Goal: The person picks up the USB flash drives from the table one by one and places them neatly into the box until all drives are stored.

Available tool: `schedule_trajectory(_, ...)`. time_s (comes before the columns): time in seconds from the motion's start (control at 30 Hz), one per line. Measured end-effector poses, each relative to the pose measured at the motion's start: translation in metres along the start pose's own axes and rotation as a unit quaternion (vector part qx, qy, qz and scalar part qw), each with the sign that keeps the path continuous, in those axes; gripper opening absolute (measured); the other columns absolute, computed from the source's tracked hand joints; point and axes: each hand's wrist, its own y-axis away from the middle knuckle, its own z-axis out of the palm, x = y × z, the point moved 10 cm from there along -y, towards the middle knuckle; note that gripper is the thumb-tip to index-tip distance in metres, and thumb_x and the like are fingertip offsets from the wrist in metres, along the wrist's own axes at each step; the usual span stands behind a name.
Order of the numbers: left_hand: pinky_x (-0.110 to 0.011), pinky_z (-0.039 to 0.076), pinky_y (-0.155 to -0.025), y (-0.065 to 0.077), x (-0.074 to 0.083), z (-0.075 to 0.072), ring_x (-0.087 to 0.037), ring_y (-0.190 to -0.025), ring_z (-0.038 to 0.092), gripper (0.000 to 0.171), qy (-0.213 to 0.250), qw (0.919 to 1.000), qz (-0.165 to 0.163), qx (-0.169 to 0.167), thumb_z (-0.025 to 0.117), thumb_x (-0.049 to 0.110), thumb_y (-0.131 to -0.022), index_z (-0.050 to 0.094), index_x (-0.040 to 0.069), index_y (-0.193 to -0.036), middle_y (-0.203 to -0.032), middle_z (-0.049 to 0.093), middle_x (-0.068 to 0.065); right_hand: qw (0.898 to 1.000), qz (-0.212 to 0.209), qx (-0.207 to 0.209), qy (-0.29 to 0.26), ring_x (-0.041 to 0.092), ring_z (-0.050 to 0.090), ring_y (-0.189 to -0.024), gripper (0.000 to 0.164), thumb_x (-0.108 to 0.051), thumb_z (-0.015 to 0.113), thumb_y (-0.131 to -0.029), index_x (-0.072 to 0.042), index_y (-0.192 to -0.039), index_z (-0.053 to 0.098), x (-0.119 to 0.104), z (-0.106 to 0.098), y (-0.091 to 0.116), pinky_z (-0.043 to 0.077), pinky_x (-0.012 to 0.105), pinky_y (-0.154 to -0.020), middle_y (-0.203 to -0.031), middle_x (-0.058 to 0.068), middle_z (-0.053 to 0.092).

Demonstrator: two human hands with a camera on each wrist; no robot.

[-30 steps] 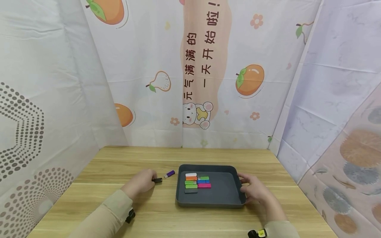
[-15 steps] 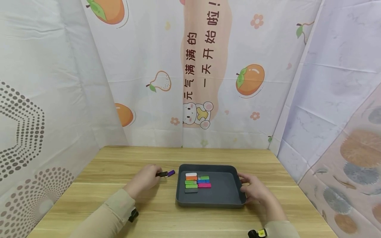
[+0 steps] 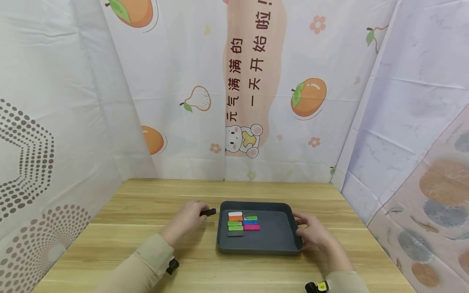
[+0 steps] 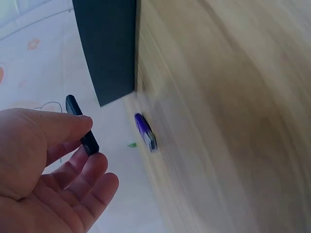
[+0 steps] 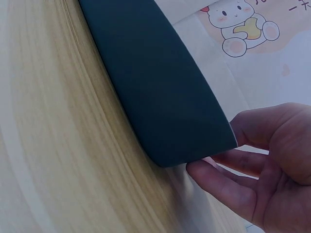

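Note:
My left hand (image 3: 187, 219) pinches a black USB flash drive (image 4: 81, 124) between thumb and fingers, left of the dark grey tray (image 3: 272, 249). A purple USB flash drive (image 4: 145, 130) with a metal plug lies on the table just past it; in the head view the black one covers most of it. My right hand (image 3: 316, 232) holds the tray's right end, thumb at the rim and fingers against the outer wall (image 5: 165, 92). Inside the tray, toward the left, several flash drives lie in two columns: white (image 3: 235, 214), orange, green, blue (image 3: 250, 222), pink (image 3: 251, 228) and grey (image 3: 235, 234).
The wooden table (image 3: 198, 268) runs back to a printed curtain (image 3: 183, 138) behind it. More cloth hangs along the left and right sides. The right half of the tray's floor (image 3: 278, 228) shows bare.
My left hand has carried the black flash drive right and slightly away, until it overlaps the purple one in the head view. The right hand and tray have stayed put.

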Motion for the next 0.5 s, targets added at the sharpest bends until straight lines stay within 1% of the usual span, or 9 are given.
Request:
schedule_trajectory(0.13, -0.045, 0.054, -0.085, -0.004, 0.010, 0.002, -0.025, -0.094, 0.063, 0.014, 0.004, 0.9999, 0.009, 0.010, 0.078, 0.006, -0.088, 0.075, 0.007, -0.101, -0.100, 0.066, -0.007, 1.000, -0.001, 0.001, -0.002, 0.034, 0.069, -0.073, 0.072, 0.013, 0.058, -0.081, 0.006, -0.151, 0.041, -0.001, 0.000, 0.000, 0.058, 0.051, -0.054, -0.130, 0.038, 0.051)
schedule_trajectory(0.27, -0.045, 0.055, -0.085, -0.007, 0.021, 0.007, -0.024, -0.095, 0.063, 0.016, 0.014, 0.9997, 0.017, 0.008, 0.077, 0.005, -0.088, 0.075, 0.006, -0.104, -0.102, 0.066, -0.008, 1.000, 0.003, 0.003, -0.004, 0.034, 0.069, -0.074, 0.072, 0.014, 0.058, -0.081, 0.005, -0.151, 0.041, -0.002, 0.000, 0.001, 0.058, 0.051, -0.054, -0.130, 0.038, 0.051)
schedule_trajectory(0.4, -0.046, 0.054, -0.090, -0.009, 0.034, 0.012, -0.028, -0.101, 0.063, 0.019, 0.026, 0.9994, 0.023, -0.005, 0.077, 0.006, -0.089, 0.074, 0.005, -0.107, -0.108, 0.066, -0.012, 1.000, 0.006, 0.006, -0.001, 0.034, 0.069, -0.073, 0.071, 0.014, 0.058, -0.082, 0.004, -0.150, 0.043, -0.001, -0.001, 0.000, 0.058, 0.051, -0.054, -0.130, 0.037, 0.052)
schedule_trajectory(0.5, -0.048, 0.053, -0.094, -0.010, 0.042, 0.017, -0.030, -0.106, 0.062, 0.019, 0.031, 0.9992, 0.022, -0.015, 0.077, 0.008, -0.090, 0.073, 0.006, -0.108, -0.113, 0.065, -0.013, 1.000, 0.008, 0.008, 0.001, 0.033, 0.069, -0.073, 0.071, 0.013, 0.059, -0.082, 0.004, -0.150, 0.043, 0.000, -0.001, 0.000, 0.058, 0.051, -0.054, -0.130, 0.036, 0.053)
